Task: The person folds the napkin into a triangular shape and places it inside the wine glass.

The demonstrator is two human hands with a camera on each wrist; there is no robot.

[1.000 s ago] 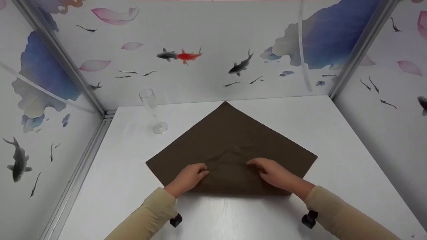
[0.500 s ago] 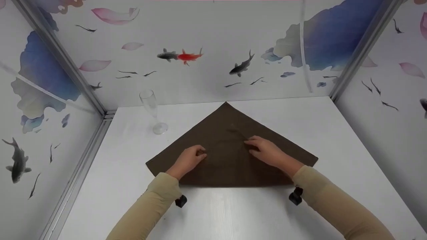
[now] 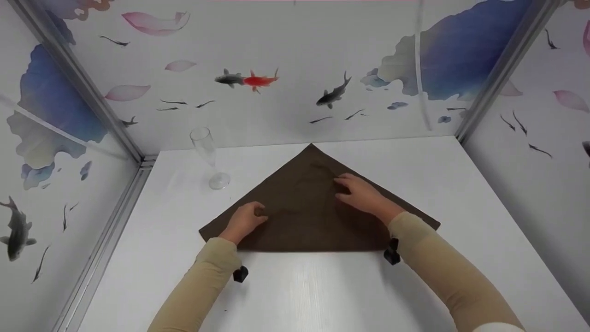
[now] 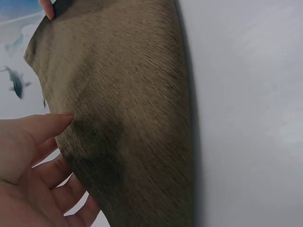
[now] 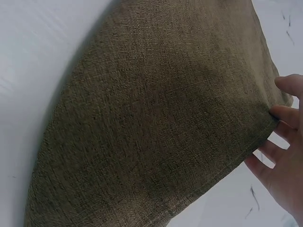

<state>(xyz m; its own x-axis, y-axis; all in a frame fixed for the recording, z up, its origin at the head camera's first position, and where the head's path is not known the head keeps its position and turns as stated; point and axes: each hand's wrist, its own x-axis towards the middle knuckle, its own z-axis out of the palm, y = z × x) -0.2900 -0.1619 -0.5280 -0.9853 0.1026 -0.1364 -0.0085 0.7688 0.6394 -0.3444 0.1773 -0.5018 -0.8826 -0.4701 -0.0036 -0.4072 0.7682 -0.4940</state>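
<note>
Brown woven cloth is sitting mid-table in a triangle, its long straight edge facing the person and its point aiming at the back wall. Going big to small: printed wall panels are boxing in the white table, and the cloth is covering a good chunk of that. Two tan sleeves are reaching in from the near side. A clear champagne flute is standing off to the left, near the cloth but not touching it.

Now the hands. The left hand is looking released to me — its thumb is lying at the cloth's edge, with the fingers spread loosely. The right hand is harder to read: its index finger is touching the edge and a crease is running in to the tip, but I can't tell whether it's pinching or just pressing.

My read is that the folding step is in hand, with one half being laid over the other. It's looking mostly formed but still rumpled near the point, so I'd say the next move is calling for lining up the layers there — then smoothing those creases flat.
</note>
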